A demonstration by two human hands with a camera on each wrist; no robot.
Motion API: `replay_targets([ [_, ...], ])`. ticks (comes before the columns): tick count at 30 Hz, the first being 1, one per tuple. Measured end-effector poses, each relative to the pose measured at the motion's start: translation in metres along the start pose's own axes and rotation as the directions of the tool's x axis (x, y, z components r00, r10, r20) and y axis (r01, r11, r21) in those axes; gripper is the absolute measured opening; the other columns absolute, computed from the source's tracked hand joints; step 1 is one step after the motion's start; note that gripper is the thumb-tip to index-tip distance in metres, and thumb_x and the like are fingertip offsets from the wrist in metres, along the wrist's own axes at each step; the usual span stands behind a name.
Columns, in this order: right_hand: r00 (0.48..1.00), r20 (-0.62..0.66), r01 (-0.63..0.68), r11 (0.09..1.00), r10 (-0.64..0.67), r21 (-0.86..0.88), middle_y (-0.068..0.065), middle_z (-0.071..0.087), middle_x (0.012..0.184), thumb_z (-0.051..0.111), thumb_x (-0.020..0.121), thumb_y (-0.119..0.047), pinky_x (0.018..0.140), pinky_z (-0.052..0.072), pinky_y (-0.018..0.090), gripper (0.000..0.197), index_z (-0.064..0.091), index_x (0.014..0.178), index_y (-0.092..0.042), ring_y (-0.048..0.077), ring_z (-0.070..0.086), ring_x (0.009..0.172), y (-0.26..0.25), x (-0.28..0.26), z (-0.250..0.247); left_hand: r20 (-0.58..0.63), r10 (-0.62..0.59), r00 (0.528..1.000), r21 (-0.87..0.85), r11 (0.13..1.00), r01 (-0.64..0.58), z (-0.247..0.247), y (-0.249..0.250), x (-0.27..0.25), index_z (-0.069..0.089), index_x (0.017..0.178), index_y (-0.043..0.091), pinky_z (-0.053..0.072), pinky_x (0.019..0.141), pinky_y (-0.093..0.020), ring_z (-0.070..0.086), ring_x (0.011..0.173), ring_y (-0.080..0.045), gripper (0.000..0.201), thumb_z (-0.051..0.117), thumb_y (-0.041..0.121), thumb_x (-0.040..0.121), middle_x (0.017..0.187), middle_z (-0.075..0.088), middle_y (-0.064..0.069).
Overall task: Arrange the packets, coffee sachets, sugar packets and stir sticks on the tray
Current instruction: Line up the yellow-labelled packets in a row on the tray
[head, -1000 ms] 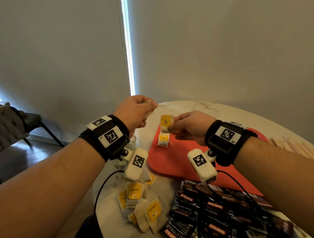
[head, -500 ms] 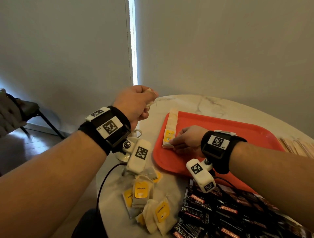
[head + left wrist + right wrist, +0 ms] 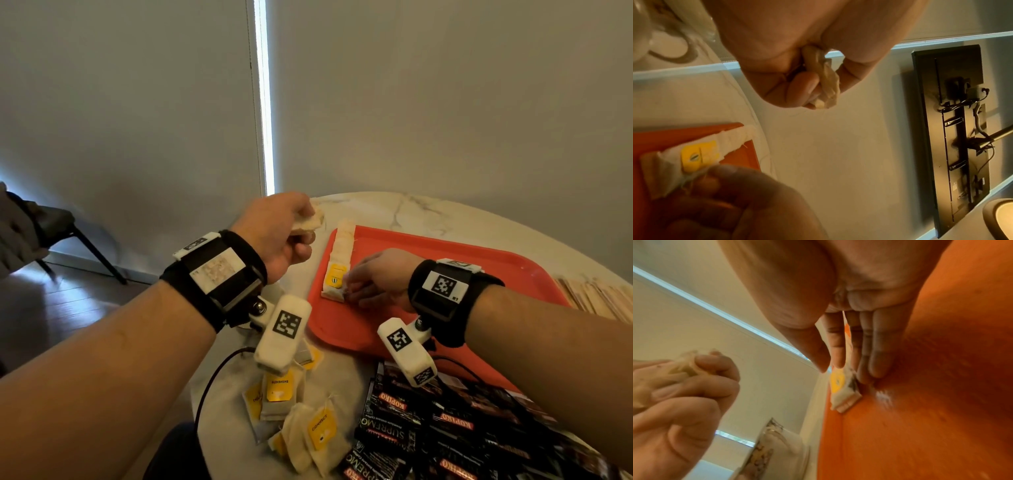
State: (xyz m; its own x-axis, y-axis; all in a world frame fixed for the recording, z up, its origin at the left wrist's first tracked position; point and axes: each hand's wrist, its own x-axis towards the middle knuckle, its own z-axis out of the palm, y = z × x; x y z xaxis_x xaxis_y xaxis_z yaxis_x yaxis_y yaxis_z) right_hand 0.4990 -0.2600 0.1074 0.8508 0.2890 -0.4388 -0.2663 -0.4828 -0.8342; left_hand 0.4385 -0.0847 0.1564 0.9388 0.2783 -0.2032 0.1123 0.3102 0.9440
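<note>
Neatly overlapped, cream packets (image 3: 337, 263) — yellow-tagged — line the red tray (image 3: 445, 260).

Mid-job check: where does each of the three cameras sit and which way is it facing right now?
Head: worn high, looking forward and down at the red tray; both forearms show.
Left wrist: under the left hand, looking along it; its grip holds tea bags.
Right wrist: under the right hand, looking along its fingers at the tray.
Shared: all three show the row of tea bags.
</note>
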Motion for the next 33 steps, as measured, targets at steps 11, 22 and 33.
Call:
replay_targets([
  [11, 0.878, -0.107, 0.472, 0.881, -0.466, 0.042, 0.001, 0.072, 0.086, 0.078, 0.088, -0.033, 0.069, 0.055, 0.035, 0.019, 0.071, 0.093, -0.016, 0.013, 0.065, 0.075, -0.030, -0.060, -0.028, 0.219, 0.121, 0.968, 0.325, 0.927, -0.190, 0.030, -0.007, -0.033, 0.052, 0.130, 0.023, 0.043, 0.049, -0.026, 0.054, 0.061, -0.013, 0.044, 0.062, -0.001, 0.094, 0.103, 0.063, -0.016],
  [22, 0.857, -0.269, 0.498, 0.840, -0.439, 0.215, 0.011, 0.065, 0.076, 0.063, 0.087, 0.003, 0.060, 0.055, 0.035, 0.013, 0.063, 0.085, -0.010, 0.019, 0.061, 0.057, -0.027, -0.072, -0.046, 0.044, 0.101, 0.994, 0.315, 0.943, -0.110, 0.023, -0.020, -0.032, 0.059, 0.121, 0.014, 0.037, 0.042, -0.023, 0.049, 0.054, -0.012, 0.032, 0.052, -0.004, 0.096, 0.094, 0.058, -0.013],
  [33, 0.857, -0.240, 0.479, 0.876, -0.455, 0.050, 0.006, 0.067, 0.065, 0.069, 0.086, -0.007, 0.068, 0.059, 0.036, 0.009, 0.076, 0.090, -0.002, 0.016, 0.061, 0.057, -0.040, -0.072, -0.035, 0.216, 0.254, 0.943, 0.523, 0.785, -0.331, 0.035, -0.008, -0.046, 0.073, 0.094, 0.018, 0.041, 0.053, -0.025, 0.052, 0.059, -0.008, 0.005, 0.075, 0.021, 0.091, 0.075, 0.068, -0.001],
])
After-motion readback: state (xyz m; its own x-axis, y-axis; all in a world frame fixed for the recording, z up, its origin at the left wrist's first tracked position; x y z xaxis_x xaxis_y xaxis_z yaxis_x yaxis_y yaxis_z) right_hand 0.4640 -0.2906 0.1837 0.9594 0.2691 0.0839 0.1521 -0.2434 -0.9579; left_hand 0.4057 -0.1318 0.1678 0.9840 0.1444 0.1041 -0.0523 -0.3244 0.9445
